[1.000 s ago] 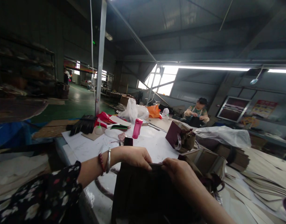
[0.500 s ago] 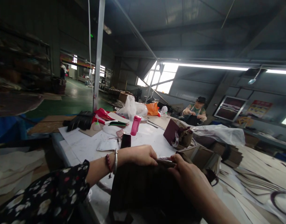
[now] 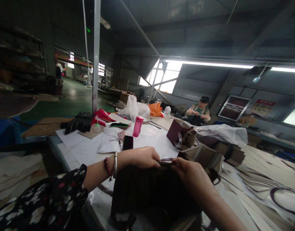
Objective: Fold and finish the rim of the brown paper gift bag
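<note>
A dark, box-shaped bag (image 3: 147,192) stands in front of me at the near edge of the table, its inside mostly in shadow. My left hand (image 3: 146,157) pinches its far upper rim, fingers curled and wrist bent over the edge. Close by on the same rim, my right hand (image 3: 188,170) grips with thumb and fingers. A short purplish strip of the edge (image 3: 166,159) shows between the two hands. Just beyond my right hand is an open brown bag (image 3: 202,157) with a dark handle. Behind it lies a purple bag (image 3: 175,133) with crumpled brown material.
On the white table (image 3: 152,138) are a pink bottle (image 3: 138,126), a black phone (image 3: 127,142), white plastic bags (image 3: 131,109) and an orange bag (image 3: 155,109). Stacked flat pieces (image 3: 253,183) cover the right side. Another person (image 3: 199,110) sits across the table. A metal post (image 3: 96,57) rises at the left.
The view has shifted slightly, so the surroundings sit a little further left and up. Both hands keep hold of the bag's rim; more of the bag's dark inside shows.
</note>
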Available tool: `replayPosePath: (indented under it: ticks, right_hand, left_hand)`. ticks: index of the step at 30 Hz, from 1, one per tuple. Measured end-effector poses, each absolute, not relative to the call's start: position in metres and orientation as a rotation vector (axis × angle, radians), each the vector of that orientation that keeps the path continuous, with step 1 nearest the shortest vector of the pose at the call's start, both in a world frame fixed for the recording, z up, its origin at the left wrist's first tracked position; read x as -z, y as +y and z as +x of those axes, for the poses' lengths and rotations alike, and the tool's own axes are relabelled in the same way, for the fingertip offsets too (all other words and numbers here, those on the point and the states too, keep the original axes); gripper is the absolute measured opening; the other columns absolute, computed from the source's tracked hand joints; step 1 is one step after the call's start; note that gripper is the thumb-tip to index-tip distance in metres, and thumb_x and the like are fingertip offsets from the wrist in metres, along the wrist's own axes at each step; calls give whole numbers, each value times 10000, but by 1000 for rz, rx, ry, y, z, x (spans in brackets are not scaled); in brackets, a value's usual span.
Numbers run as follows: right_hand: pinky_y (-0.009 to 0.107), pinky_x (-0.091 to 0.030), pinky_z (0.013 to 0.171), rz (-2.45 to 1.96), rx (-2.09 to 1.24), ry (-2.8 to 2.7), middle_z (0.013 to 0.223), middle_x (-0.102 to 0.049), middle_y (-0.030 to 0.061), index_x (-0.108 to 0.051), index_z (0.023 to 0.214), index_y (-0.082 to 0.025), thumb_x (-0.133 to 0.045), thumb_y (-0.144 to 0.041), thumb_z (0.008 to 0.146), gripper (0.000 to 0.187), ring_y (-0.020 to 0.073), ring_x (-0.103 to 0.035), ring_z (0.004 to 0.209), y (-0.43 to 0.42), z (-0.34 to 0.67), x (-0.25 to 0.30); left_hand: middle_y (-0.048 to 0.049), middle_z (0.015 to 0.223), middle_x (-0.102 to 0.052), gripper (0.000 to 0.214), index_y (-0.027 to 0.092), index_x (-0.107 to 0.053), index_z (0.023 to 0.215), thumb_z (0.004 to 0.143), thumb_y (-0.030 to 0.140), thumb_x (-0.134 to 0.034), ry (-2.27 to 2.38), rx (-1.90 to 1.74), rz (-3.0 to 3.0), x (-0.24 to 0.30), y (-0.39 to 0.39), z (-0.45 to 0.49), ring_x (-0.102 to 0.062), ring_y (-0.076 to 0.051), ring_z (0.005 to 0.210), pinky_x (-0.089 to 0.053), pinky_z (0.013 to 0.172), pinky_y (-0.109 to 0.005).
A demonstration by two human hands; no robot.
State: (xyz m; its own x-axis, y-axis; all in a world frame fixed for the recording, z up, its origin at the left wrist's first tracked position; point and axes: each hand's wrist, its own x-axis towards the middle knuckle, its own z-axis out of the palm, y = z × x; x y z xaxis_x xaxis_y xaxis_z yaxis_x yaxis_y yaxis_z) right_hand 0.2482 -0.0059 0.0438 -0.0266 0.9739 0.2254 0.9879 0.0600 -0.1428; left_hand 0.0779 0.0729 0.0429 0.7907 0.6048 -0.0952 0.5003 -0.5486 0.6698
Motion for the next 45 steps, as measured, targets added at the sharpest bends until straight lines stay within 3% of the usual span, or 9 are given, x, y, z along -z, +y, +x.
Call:
replayPosePath:
  ticks: [8,13,15,21,26,30,37,42,45]
  right_hand:
    - [236,-383,591,-2035,91,-2062,732,-671,45,-632,799,-214,-482,-196,786,152,187,-621,700,-8,244,-46]
    - [222,-387,593,-2022,72,-2084,728,-667,36,-619,780,-209,-487,-194,791,133,171,-616,684,-7,246,-46]
    - [225,-392,607,-2015,77,-2092,742,-668,41,-607,783,-200,-474,-188,799,135,176,-621,708,-7,248,-45]
    - [248,-395,567,-1997,169,-2148,802,-673,46,-490,1066,-179,-473,-168,804,262,206,-637,743,-24,256,-36]
    - [244,-334,445,-1898,547,-2268,678,-646,13,-539,946,-189,-498,-158,801,155,172,-610,555,-51,261,-34]
    - [274,-365,501,-1869,802,-2220,690,-592,30,-571,823,-203,-556,-214,773,54,199,-571,627,-56,268,-37]
    - [285,-383,603,-1969,572,-2193,813,-526,35,-578,734,-217,-539,-281,792,95,203,-498,797,-42,273,-39]
    - [283,-363,594,-1968,625,-2104,778,-501,38,-550,691,-204,-485,-242,809,141,196,-478,771,-38,276,-38]
    - [271,-352,567,-1998,592,-2050,799,-494,44,-538,675,-193,-504,-239,792,130,204,-479,795,-36,276,-37]
  left_hand:
    - [56,451,-381,190,119,-655,721,709,194,-481,803,-154,2300,-48,69,78,-342,-78,436,-254,421,-187]
    - [52,587,-484,236,153,-644,915,756,245,-496,684,-155,2311,-47,72,94,-402,-78,534,-315,512,-166]
    - [49,576,-468,218,140,-648,877,772,217,-473,667,-165,2325,-47,73,102,-386,-76,528,-306,500,-166]
    - [48,501,-413,205,117,-635,741,753,158,-435,694,-200,2340,-48,67,110,-361,-75,461,-277,434,-175]
    - [41,509,-459,199,126,-627,710,722,149,-429,688,-251,2354,-39,68,115,-418,-83,487,-312,467,-172]
    - [32,488,-451,196,125,-597,638,703,173,-418,736,-307,2363,-34,70,118,-410,-90,461,-286,430,-183]
    - [29,486,-444,211,111,-625,657,698,159,-423,791,-299,2343,-40,62,118,-411,-96,471,-282,434,-188]
    - [23,645,-556,303,152,-653,910,724,152,-414,737,-293,2301,-40,60,119,-453,-96,556,-343,523,-175]
    - [21,669,-568,312,158,-653,924,723,151,-413,720,-295,2285,-39,60,119,-458,-97,575,-356,554,-175]
